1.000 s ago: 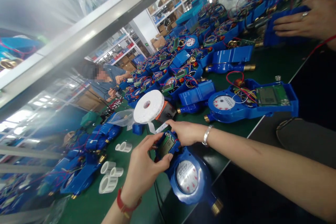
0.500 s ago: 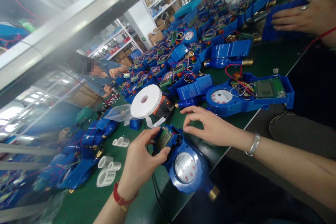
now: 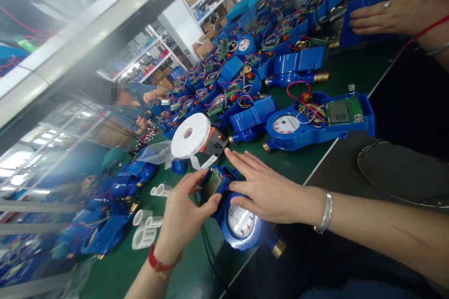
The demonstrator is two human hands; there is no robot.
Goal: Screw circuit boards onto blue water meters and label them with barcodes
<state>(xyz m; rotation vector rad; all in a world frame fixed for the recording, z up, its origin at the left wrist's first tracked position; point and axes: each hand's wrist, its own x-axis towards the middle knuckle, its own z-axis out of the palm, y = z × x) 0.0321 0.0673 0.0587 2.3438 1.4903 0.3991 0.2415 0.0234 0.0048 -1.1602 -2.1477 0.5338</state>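
A blue water meter (image 3: 242, 224) with a round white dial and a small green circuit board lies at the near edge of the green bench. My left hand (image 3: 184, 215) grips its upper housing by the board, thumb and fingers pinched around it. My right hand (image 3: 270, 191) lies over the meter body, fingers stretched out flat toward the board. Just behind it stands a white tape roll (image 3: 191, 135) on an orange and black dispenser (image 3: 214, 142), with a strip of tape hanging down.
Another open blue meter (image 3: 315, 121) with red and yellow wires lies to the right. Many blue meters fill the bench behind. White plastic rings (image 3: 144, 231) lie at left. Another person's hands (image 3: 396, 7) work top right; a seated person (image 3: 131, 103) is further back.
My right hand drew back from the tape strip, then came down flat over the meter body. The left hand kept its grip on the housing.
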